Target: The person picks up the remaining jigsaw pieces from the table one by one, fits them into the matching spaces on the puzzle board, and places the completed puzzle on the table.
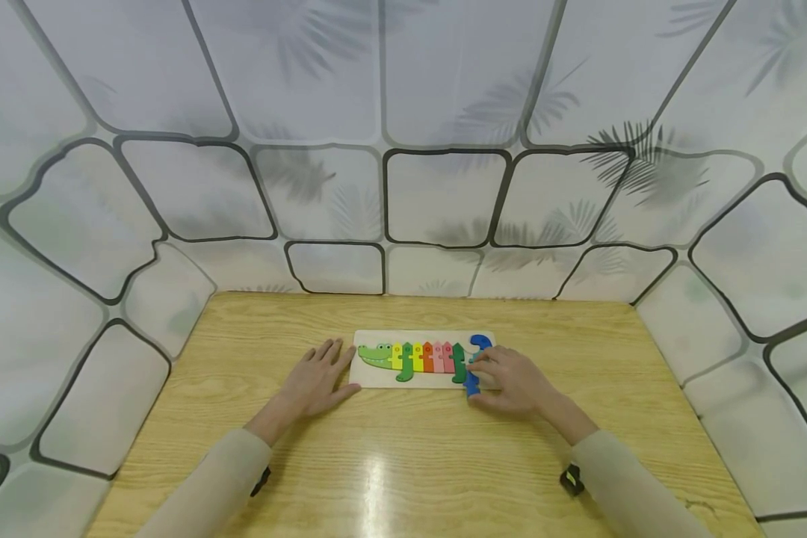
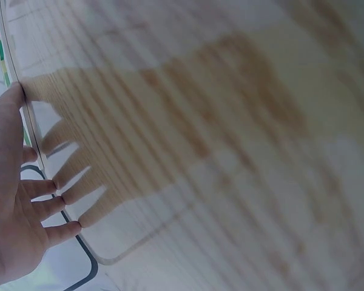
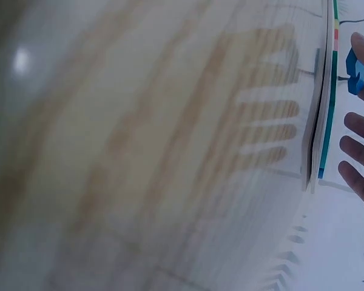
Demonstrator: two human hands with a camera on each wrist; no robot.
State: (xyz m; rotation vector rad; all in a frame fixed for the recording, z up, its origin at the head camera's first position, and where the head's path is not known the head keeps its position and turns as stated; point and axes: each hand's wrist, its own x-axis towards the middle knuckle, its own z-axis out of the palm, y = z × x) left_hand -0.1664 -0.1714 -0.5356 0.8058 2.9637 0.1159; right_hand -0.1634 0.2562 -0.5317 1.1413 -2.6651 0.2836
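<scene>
A pale wooden crocodile puzzle board point(image 1: 378, 379) lies on the table in the head view. It carries a green head piece point(image 1: 376, 357) and several yellow, green, orange, pink and red body pieces. My left hand point(image 1: 314, 381) rests with spread fingers at the board's left edge, thumb and index finger close to its corner. Over the right end, my right hand point(image 1: 516, 379) pinches a blue puzzle piece point(image 3: 355, 73) between thumb and index finger, raised off the board in the right wrist view. A dark blue tail piece point(image 1: 481, 341) shows beyond those fingers, partly covered.
The light wood-grain table point(image 1: 403, 448) reflects a bright light near its front. White fabric walls point(image 1: 444, 194) with dark stone outlines and leaf prints enclose its back and sides. Each wrist wears a dark device, one being the right wrist device point(image 1: 571, 480).
</scene>
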